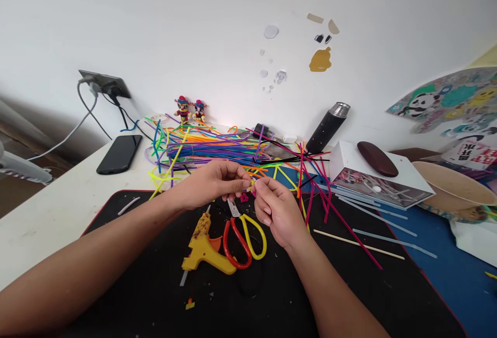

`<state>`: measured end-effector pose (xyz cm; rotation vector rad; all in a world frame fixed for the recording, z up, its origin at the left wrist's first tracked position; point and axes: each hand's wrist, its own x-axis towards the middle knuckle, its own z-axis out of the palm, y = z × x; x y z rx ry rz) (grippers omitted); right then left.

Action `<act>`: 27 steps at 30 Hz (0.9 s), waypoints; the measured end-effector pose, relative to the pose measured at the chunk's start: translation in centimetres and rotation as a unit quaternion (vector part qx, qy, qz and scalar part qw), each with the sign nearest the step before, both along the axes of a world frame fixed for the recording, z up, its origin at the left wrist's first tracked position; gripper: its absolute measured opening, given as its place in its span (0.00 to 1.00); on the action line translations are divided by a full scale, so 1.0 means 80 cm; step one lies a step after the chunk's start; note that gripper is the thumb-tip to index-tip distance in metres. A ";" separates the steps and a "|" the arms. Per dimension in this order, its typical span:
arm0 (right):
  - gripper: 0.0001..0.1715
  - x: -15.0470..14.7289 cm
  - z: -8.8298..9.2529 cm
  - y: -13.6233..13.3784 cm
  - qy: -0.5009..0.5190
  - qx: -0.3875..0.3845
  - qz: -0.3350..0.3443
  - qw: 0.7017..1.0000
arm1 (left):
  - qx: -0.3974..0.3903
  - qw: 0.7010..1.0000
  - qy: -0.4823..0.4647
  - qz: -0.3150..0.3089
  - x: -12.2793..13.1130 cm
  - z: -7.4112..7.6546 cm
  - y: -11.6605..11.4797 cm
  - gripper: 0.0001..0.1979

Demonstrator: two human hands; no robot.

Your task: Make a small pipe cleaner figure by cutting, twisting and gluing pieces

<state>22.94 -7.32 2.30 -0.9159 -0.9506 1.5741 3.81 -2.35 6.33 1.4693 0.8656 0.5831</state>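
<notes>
My left hand (215, 182) and my right hand (276, 209) meet above the black mat (147, 286), fingertips pinched together on a small yellow pipe-cleaner piece (251, 185). Both hands are closed on it. Just below them lie a yellow glue gun (204, 247) and scissors (243, 234) with one red and one yellow handle. A tiny pink bit (244, 197) lies on the mat under my fingers. Behind the hands is a big heap of coloured pipe cleaners (217, 149).
A black phone (118, 153) lies at the back left near a wall socket (104, 83) with cables. Two small pipe-cleaner figures (190, 110) stand by the wall. A black flask (326, 127), a white box (382, 177) with a brown case, glue sticks (373, 214) and a bowl (454, 188) are on the right.
</notes>
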 end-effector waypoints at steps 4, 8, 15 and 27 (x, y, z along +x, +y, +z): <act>0.24 -0.001 0.000 -0.002 -0.013 0.000 0.007 1.000 | 0.005 1.000 0.007 0.006 0.001 0.001 -0.001 0.19; 0.24 0.000 -0.002 -0.002 -0.013 -0.004 0.016 1.000 | 0.015 1.000 0.006 0.004 0.000 -0.001 0.000 0.19; 0.24 0.000 -0.003 -0.002 -0.023 -0.006 0.017 1.000 | 0.026 1.000 0.014 0.002 0.001 0.002 -0.001 0.18; 0.24 0.003 -0.003 0.001 -0.085 0.025 0.001 0.996 | -0.031 0.999 0.002 0.016 0.010 0.002 -0.002 0.21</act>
